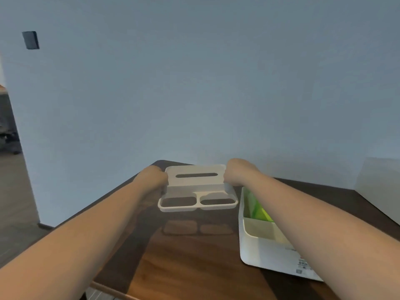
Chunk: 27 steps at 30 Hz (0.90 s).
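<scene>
A white plastic lid (195, 187) with a long slot on top and two rounded openings at its near edge hangs above the dark wooden table (184, 263). My left hand (152, 177) grips its left side and my right hand (237, 172) grips its right side, both arms stretched forward. Its shadow falls on the tabletop just below. To the right stands a white open box (266, 254) with a green packet (257, 210) inside, partly hidden by my right forearm.
A pale wall rises directly behind the table. A white block (378, 187) stands at the table's far right. On the left the floor (15, 202) drops away past a wall corner, with a dark switch plate (30, 40) high on the wall.
</scene>
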Tool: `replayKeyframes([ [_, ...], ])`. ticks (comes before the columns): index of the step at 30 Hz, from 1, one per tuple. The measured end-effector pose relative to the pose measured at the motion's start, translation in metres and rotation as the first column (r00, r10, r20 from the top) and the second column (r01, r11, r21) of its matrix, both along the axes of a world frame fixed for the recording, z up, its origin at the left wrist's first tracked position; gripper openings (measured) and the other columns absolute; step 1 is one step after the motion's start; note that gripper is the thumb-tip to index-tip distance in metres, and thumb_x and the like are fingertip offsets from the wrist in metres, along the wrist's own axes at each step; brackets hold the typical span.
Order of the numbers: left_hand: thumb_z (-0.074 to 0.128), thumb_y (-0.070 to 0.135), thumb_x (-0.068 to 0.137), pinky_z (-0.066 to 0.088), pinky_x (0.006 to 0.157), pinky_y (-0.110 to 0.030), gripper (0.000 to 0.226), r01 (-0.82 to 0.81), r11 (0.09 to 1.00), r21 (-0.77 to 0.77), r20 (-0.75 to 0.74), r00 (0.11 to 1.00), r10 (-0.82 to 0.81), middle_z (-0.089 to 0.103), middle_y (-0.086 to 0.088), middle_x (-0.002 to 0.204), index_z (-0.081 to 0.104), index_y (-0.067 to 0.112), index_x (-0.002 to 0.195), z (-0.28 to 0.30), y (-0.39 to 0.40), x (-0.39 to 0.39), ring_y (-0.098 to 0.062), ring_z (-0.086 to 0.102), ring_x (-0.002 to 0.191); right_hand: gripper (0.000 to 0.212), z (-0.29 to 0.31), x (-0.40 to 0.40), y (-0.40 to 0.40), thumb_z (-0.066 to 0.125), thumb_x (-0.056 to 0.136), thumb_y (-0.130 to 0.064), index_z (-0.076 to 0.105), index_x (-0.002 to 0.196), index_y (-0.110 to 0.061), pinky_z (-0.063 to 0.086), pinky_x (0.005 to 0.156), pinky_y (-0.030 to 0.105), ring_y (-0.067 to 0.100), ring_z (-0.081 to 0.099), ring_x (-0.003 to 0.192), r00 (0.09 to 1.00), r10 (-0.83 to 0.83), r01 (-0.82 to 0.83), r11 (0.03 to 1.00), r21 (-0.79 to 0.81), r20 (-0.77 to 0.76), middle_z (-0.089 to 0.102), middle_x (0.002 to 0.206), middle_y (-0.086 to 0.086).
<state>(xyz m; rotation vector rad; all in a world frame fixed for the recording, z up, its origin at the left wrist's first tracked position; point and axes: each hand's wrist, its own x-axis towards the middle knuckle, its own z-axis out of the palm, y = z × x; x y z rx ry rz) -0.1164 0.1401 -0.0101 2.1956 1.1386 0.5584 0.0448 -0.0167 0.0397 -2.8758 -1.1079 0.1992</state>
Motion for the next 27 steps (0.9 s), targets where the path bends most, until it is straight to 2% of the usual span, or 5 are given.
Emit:
replayKeyframes([
  [11,0.050,0.012,0.085,0.053,0.078,-0.034,0.019,-0.063,0.998,-0.030,-0.112,0.992,0.059,0.057,-0.007,0.072,0.057,0.009,0.068,-0.050,0.046,-0.004,-0.028,0.059,0.079,0.031,-0.050,-0.011,0.053,0.073,0.077,-0.019,0.056,0.102,-0.013,0.045,0.074,0.033,0.028,0.052,0.089,0.999,0.037,-0.037,0.990,-0.138,-0.006,0.054,0.101,0.006],
  [15,0.048,0.012,0.088,0.048,0.073,-0.033,0.018,-0.054,0.997,-0.058,-0.123,0.991,0.047,0.054,-0.007,0.073,0.058,0.006,0.076,-0.066,0.053,0.000,-0.026,0.056,0.079,0.047,-0.065,-0.005,0.063,0.076,0.074,-0.020,0.057,0.116,-0.014,0.051,0.087,0.035,0.029,0.053,0.093,0.998,0.056,-0.061,0.972,-0.225,-0.030,0.053,0.106,0.008],
  [22,0.049,0.010,0.088,0.035,0.052,-0.023,0.031,-0.070,0.996,-0.051,-0.187,0.980,0.060,0.045,-0.004,0.063,0.047,0.012,0.058,-0.075,0.057,0.004,-0.015,0.044,0.060,0.048,-0.084,0.001,0.072,0.075,0.075,-0.020,0.060,0.120,-0.013,0.051,0.098,0.038,0.028,0.058,0.108,0.996,0.060,-0.074,0.969,-0.236,-0.066,0.054,0.106,0.008],
  [25,0.051,0.009,0.084,0.039,0.058,-0.027,0.020,-0.071,0.996,-0.045,-0.244,0.968,0.058,0.045,-0.006,0.066,0.051,0.008,0.064,-0.073,0.056,0.003,-0.021,0.047,0.068,0.046,-0.081,0.001,0.070,0.075,0.075,-0.020,0.059,0.117,-0.013,0.050,0.097,0.038,0.029,0.057,0.108,0.996,0.045,-0.063,0.968,-0.245,-0.080,0.053,0.106,0.008],
  [27,0.051,0.017,0.088,0.043,0.067,-0.029,0.016,-0.076,0.997,0.015,-0.257,0.963,0.077,0.051,-0.005,0.075,0.060,0.004,0.088,-0.071,0.055,0.003,-0.023,0.051,0.078,0.037,-0.077,0.001,0.070,0.071,0.079,-0.019,0.059,0.114,-0.012,0.051,0.088,0.034,0.027,0.056,0.098,0.996,0.038,-0.053,0.977,-0.206,-0.078,0.053,0.103,0.007],
])
